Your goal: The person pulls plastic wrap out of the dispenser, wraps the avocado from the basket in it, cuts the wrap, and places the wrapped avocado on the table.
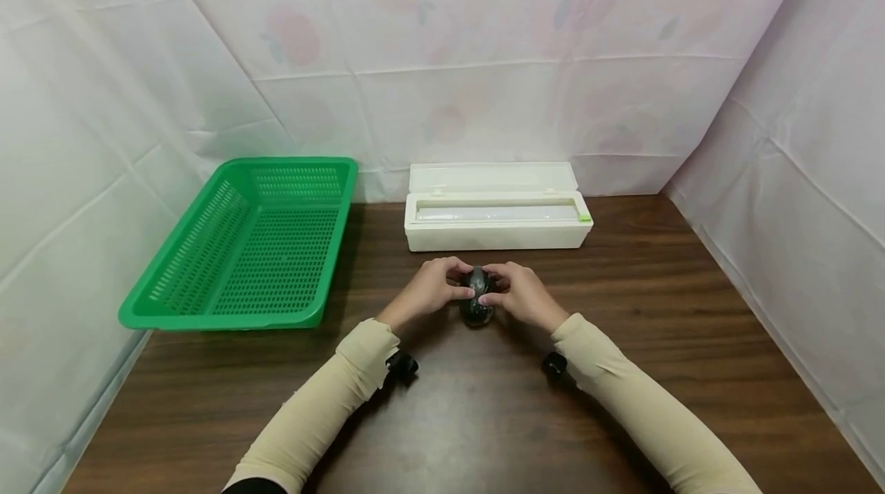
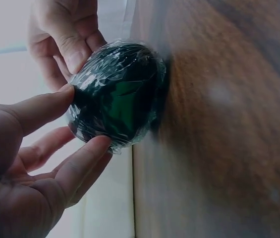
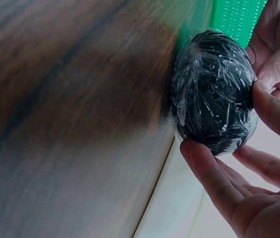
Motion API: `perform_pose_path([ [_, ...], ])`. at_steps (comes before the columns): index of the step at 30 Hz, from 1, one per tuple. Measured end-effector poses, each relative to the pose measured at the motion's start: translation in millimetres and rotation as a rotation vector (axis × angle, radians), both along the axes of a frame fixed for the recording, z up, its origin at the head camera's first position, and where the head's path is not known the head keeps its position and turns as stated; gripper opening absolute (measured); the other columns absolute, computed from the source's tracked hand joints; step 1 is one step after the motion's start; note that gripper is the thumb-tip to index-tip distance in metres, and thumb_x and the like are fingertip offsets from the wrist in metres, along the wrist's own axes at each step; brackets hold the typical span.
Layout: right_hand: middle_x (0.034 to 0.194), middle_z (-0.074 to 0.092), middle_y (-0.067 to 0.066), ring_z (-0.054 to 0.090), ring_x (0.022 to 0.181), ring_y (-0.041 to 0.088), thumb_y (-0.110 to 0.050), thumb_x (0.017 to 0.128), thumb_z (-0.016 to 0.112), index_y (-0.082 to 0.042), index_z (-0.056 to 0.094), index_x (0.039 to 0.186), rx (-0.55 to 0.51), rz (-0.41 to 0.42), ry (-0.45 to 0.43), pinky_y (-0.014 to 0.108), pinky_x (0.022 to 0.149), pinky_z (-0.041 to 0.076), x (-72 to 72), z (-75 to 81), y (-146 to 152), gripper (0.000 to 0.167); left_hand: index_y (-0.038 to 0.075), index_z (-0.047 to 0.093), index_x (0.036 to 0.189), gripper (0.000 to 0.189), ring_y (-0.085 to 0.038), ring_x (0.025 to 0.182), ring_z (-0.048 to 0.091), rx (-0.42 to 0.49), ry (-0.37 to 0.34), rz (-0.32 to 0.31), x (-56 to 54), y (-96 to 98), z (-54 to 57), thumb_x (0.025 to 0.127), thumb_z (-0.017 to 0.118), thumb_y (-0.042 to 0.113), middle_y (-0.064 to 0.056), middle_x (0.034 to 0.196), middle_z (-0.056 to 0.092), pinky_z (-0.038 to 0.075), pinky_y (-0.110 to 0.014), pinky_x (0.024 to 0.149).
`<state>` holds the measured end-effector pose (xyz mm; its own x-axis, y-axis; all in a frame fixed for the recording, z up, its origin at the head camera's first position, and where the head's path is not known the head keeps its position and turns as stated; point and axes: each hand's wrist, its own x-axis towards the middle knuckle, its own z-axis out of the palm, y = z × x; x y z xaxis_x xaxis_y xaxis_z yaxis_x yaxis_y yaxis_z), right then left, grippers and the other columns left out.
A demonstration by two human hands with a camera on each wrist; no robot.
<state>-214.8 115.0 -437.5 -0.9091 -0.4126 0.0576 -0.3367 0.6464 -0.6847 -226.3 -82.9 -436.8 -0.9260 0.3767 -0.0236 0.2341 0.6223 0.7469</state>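
Observation:
A dark oval thing (image 1: 477, 309), roughly palm-sized and tightly covered in clear cling film, sits at the table's centre between both hands. From the left my left hand (image 1: 432, 286) pinches it, thumb on top and fingers round the far side. My right hand (image 1: 525, 296) grips it likewise from the right, the two thumbs nearly meeting. In the left wrist view, wrinkled film shines over the dark thing (image 2: 120, 94), which stands close to the wood. The right wrist view shows crumpled film edges bunched low on the dark thing (image 3: 214, 94).
Just beyond the hands is a white cling film dispenser (image 1: 498, 237), lid raised, with a roll inside and a green tab at its right end. A green perforated basket (image 1: 321, 279) stands on the left. Patterned white cloth (image 1: 442, 79) hangs behind the brown wooden table (image 1: 691, 371).

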Motion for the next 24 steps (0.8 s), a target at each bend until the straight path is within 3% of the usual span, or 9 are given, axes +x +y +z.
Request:
perform_pose_path([
  [16, 0.101, 0.060, 0.015, 0.067, 0.094, 0.028, -0.019, 0.083, 0.078, -0.001, 0.060, 0.129, 0.041, 0.021, 0.035, 0.038, 0.080, 0.057, 2.2, 5.3, -0.6, 0.053, 0.006, 0.063, 0.113, 0.035, -0.026, 0.107, 0.066, 0.056, -0.024, 0.020, 1.0, -1.7, -0.7, 0.083, 0.078, 0.016, -0.012, 0.116, 0.067, 0.053, -0.038, 0.093],
  [24, 0.114, 0.059, 0.020, 0.066, 0.100, 0.031, -0.017, 0.084, 0.077, -0.001, 0.056, 0.132, -0.040, 0.026, -0.065, 0.041, 0.085, 0.056, -0.6, 3.8, 1.3, 0.054, 0.008, 0.064, 0.119, 0.040, -0.027, 0.112, 0.062, 0.017, -0.011, 0.048, 6.2, -1.7, 0.5, 0.084, 0.077, 0.021, -0.011, 0.120, 0.064, 0.052, -0.041, 0.095],
])
